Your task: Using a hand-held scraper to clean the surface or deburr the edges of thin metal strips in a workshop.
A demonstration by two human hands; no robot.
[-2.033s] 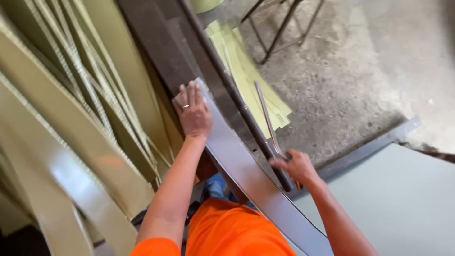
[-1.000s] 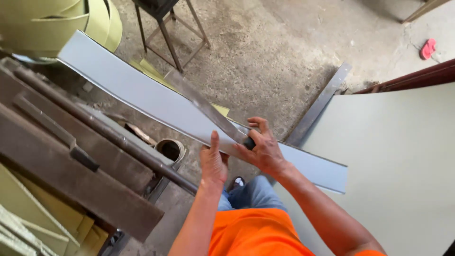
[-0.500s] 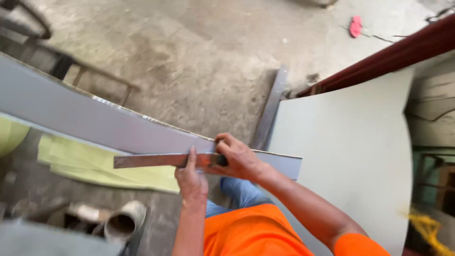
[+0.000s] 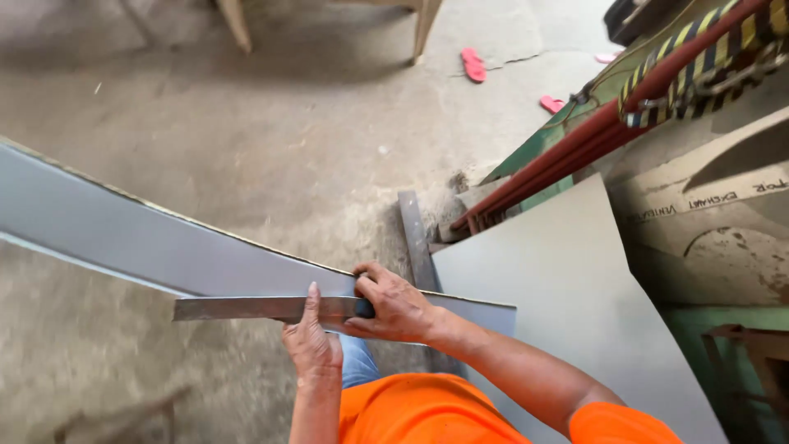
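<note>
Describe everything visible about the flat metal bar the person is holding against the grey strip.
The flat, dull brown-grey metal bar is long, narrow and straight, with a worn, slightly rusty-looking surface. It lies roughly level across the lower edge of the long grey sheet-metal strip, its free end pointing left. The right hand closes over its right end, where a dark rounded part shows. The left hand presses on it from below, forefinger laid across the bar. How its right end finishes is hidden.

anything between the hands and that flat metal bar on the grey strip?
Nothing visible. The right hand grips the flat metal bar at its dark end, and the left hand presses a finger on it, atop the long grey strip.
</note>
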